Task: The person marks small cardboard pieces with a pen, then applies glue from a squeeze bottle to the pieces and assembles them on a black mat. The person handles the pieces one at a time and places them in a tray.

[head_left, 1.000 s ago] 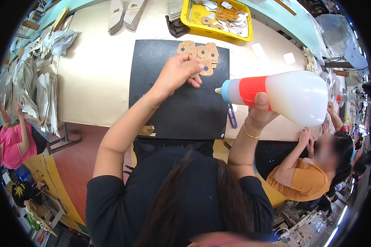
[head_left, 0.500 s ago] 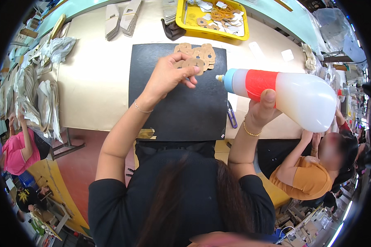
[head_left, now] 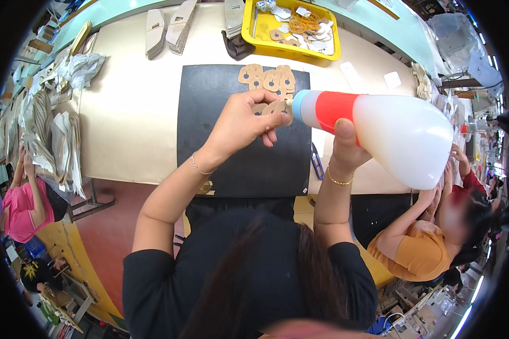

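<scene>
My left hand pinches a few fanned tan cut pieces between thumb and fingers, above a black board. With my right hand I grip a large translucent squeeze bottle that has a red band and a light blue cap. The bottle lies tilted on its side, its nozzle pointing left and meeting the held pieces; whether it touches them I cannot tell. Beyond my left hand, more tan pieces with dark round holes lie overlapping at the board's far edge.
A yellow tray with orange rubber bands and white scraps stands at the back. Grey cut stacks lie at the far left. Purple thread snips rest right of the board. A person in orange sits at the right.
The bottle has moved left and its nozzle has come to the held pieces. My left hand has shifted slightly right and nearer, with the pieces fanned out more.
</scene>
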The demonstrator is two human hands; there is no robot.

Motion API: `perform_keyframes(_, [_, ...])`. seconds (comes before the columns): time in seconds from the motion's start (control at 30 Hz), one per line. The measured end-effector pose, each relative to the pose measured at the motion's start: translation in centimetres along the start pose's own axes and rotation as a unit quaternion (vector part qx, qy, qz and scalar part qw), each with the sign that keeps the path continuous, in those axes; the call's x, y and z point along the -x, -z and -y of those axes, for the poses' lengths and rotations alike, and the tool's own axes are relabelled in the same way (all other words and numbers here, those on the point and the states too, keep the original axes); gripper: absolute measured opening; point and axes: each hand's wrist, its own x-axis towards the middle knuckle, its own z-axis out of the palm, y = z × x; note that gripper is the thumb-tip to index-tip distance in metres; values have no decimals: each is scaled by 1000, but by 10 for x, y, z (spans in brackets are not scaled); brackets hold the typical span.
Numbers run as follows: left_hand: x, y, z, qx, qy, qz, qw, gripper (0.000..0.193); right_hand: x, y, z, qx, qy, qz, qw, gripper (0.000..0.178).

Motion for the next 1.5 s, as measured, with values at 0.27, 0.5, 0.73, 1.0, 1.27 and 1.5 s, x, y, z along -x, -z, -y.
perform_keyframes(0.27, [1,1,1,74,15,4,997,25,2,5,0,9,-9,-31,999,56])
perform_keyframes(0.5, [0,4,4,74,5,-9,997,22,4,11,7,9,-39,-1,999,56])
perform_keyframes(0.73, [-3,9,8,83,-2,-6,997,26,6,7,13,-25,-67,26,997,57])
perform_keyframes(1.0, [-3,6,11,105,-7,-14,994,26,14,-1,13,-29,-75,57,995,61])
perform_keyframes(1.27, [-8,10,22,93,-3,-19,996,30,14,19,8,15,-36,49,998,59])
perform_keyframes(1.5, [-48,22,42,-56,17,-72,996,34,19,38,-1,11,-69,-34,997,68])
